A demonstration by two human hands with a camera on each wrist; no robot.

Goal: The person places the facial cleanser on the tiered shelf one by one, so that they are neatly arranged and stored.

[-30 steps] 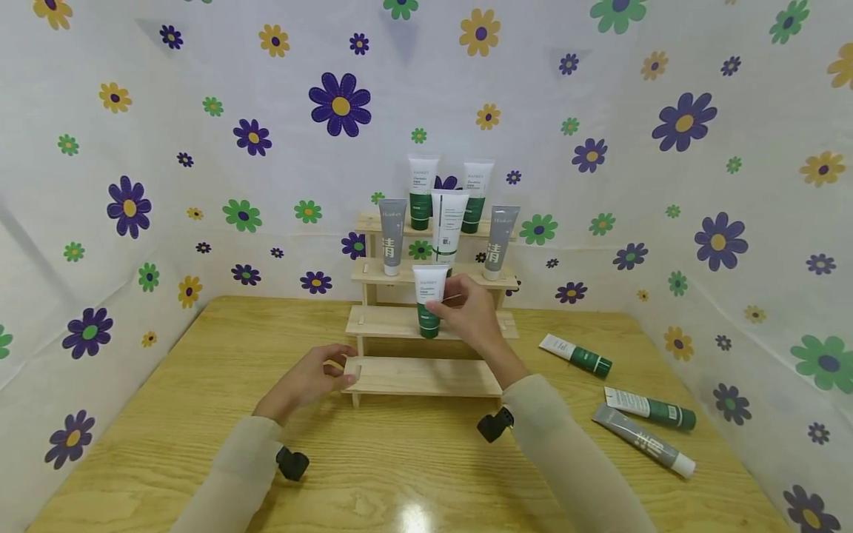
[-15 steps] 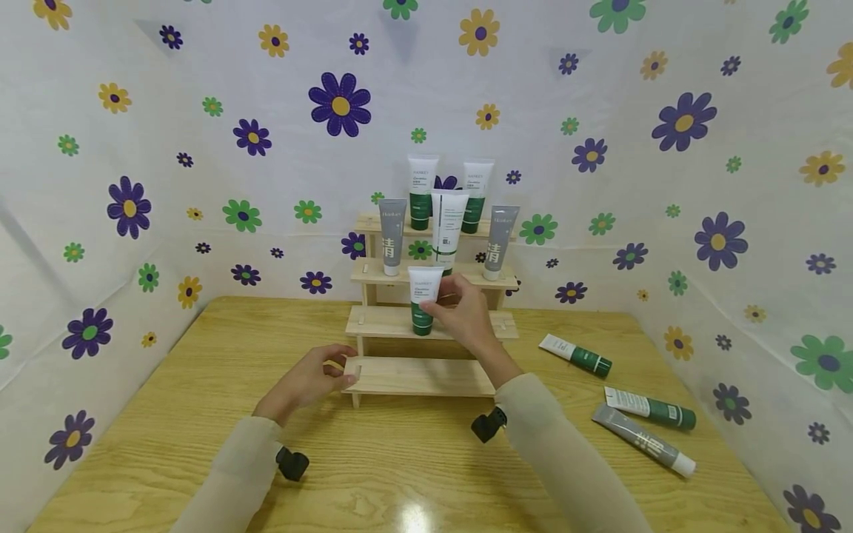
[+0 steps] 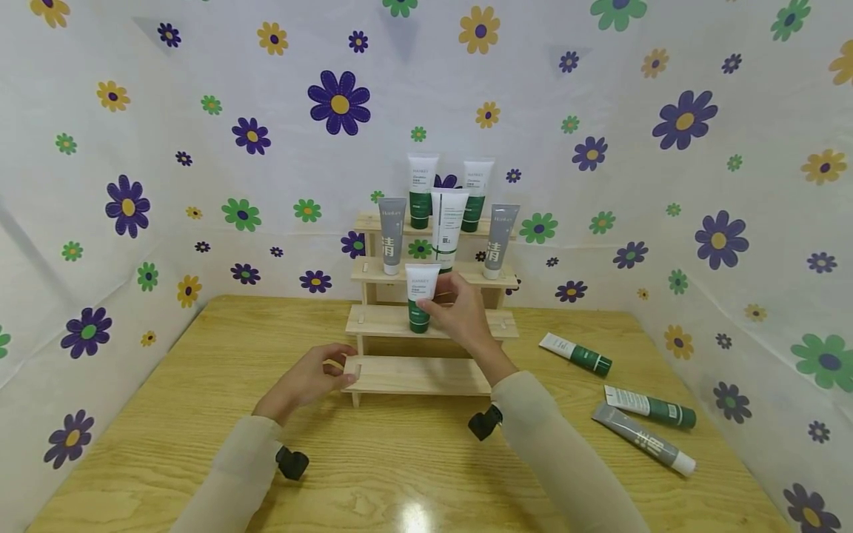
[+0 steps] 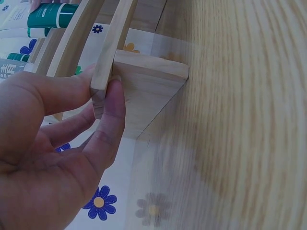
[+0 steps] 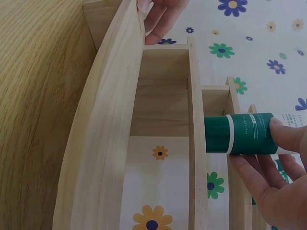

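Observation:
A white and green squeeze tube (image 3: 420, 314) stands cap down on the second step from the bottom of a wooden tiered rack (image 3: 400, 376). My right hand (image 3: 460, 311) pinches this tube between thumb and fingers; in the right wrist view its green cap (image 5: 218, 135) meets the step's edge. With thumb and fingertips my left hand (image 3: 312, 377) grips the left end of the lowest step, seen closely as a wooden board (image 4: 108, 62) in the left wrist view.
Grey tubes (image 3: 393, 233) and a tall white tube (image 3: 448, 226) stand on the step above. White and green tubes (image 3: 476, 194) stand on top. On the table at right lie a small green-capped tube (image 3: 576, 355), another green tube (image 3: 649, 407) and a grey tube (image 3: 643, 440).
My right hand has shifted the white and green tube a little to the left along the step. The left hand keeps its hold on the rack.

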